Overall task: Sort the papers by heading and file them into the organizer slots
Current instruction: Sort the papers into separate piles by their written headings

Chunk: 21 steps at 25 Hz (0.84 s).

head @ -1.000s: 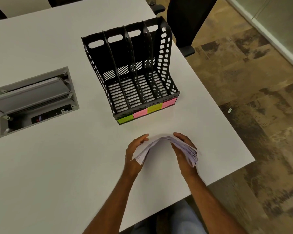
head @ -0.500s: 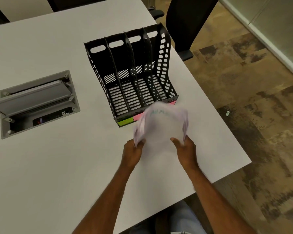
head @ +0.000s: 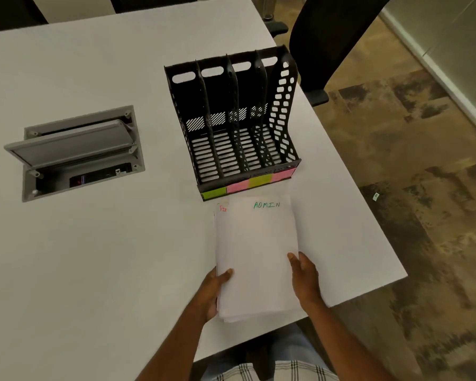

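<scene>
A stack of white papers (head: 256, 251) lies flat in front of me, its top sheet headed "ADMIN" in green; a sheet below shows red lettering at the top left corner. My left hand (head: 213, 291) grips the stack's lower left edge, thumb on top. My right hand (head: 304, 279) holds the lower right edge, thumb on the top sheet. Just beyond the papers stands a black slotted organizer (head: 239, 125) with several empty slots and green, pink, yellow and pink sticky labels along its front lip.
The white table (head: 94, 257) ends close to the right of the papers. An open grey cable box (head: 74, 152) is sunk into the table at left. A black office chair (head: 324, 37) stands behind the organizer, off the table's right edge.
The papers, first bent into an arch between both hands, were lifted, flipped up and now lie flat and face up. Both hands moved to the stack's near corners.
</scene>
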Tool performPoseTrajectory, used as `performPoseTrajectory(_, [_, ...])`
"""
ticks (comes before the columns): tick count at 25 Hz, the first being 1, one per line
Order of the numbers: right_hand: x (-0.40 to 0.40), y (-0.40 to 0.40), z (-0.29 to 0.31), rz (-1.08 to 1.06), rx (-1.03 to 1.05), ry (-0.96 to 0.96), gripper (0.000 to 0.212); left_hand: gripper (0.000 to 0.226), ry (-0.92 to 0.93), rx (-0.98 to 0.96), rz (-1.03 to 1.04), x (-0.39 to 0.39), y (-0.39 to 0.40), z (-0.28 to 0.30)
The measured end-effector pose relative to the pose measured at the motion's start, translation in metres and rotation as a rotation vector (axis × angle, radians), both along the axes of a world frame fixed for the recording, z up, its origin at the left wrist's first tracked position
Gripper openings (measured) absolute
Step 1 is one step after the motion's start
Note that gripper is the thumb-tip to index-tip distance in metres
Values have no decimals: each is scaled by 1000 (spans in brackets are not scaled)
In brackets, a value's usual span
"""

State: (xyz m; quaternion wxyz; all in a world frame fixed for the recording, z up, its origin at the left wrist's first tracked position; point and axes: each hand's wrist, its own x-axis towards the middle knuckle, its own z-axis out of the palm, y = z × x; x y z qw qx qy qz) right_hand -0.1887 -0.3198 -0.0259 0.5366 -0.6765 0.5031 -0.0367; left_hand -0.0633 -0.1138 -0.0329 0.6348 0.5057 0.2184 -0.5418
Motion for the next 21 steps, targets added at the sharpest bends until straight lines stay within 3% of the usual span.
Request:
performPoseTrajectory(6, [-22,-12,-33,48,-35,163,43,46,44,156,17,-32,-2,-30])
performPoseTrajectory(15, [-44,-106,-42,-23,-381,289,36,46,-40,198,16,-43,-20,-35])
performPoseTrajectory(21, [-68,-181,-44,19,-555,393,55,43,-125,284,74,-47,-26,-45])
